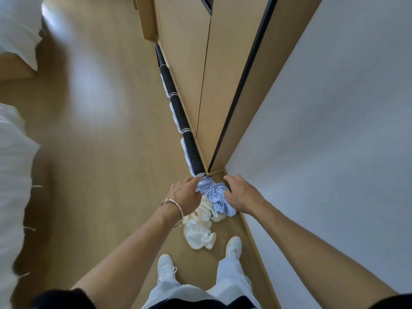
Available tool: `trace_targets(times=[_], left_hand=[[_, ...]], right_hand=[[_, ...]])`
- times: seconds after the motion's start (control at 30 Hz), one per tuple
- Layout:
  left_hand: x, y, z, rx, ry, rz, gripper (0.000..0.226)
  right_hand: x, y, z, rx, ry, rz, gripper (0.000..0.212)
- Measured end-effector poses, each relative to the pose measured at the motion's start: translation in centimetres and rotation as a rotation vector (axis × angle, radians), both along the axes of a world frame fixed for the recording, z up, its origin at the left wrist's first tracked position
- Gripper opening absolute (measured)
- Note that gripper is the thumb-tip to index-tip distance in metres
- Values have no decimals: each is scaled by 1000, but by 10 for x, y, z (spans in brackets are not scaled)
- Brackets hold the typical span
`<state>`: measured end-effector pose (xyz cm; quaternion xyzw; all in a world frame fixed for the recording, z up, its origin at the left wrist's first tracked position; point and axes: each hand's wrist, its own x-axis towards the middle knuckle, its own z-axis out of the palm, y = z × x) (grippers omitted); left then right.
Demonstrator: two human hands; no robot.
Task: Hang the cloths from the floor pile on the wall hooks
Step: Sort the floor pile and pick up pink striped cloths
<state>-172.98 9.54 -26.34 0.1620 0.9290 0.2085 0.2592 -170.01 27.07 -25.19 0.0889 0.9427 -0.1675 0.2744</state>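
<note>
A crumpled blue-and-white striped cloth lies on top of the floor pile, in the corner where the wardrobe meets the white wall. Below it sit cream cloths with small black marks. My left hand, with a bracelet at the wrist, grips the striped cloth's left edge. My right hand curls its fingers over the right side of the same cloth. A long black rail runs along the wardrobe front, with white cloths hanging beside it. No hook shows plainly.
Wooden wardrobe doors rise straight ahead, and a white wall stands to the right. My white shoes are just below the pile. White bedding fills the left edge. Wooden floor stretches between the bed and the wardrobe.
</note>
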Motion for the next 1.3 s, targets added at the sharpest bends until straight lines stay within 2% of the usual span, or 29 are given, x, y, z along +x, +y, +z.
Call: trace_targets(times=[0.27,0.43,0.63,0.83,1.3], left_hand=[[-17,43,-34,-104,-48,187,54],[-14,53,-90,-114,-153,226,55],[-36,36,-193,-129,-197,207,54],[-56,14,-310,-142,-220,178,54],[-58,12,-542,-162,-295,77,56]], right_hand=[[-65,43,-41,-98,-58,221,43],[-75,51,-105,-108,-239,295,49],[-94,45,-221,-101,-333,235,48],[-109,37,-340,-98,-341,119,45],[-112,35,-571,-66,-395,87,50]])
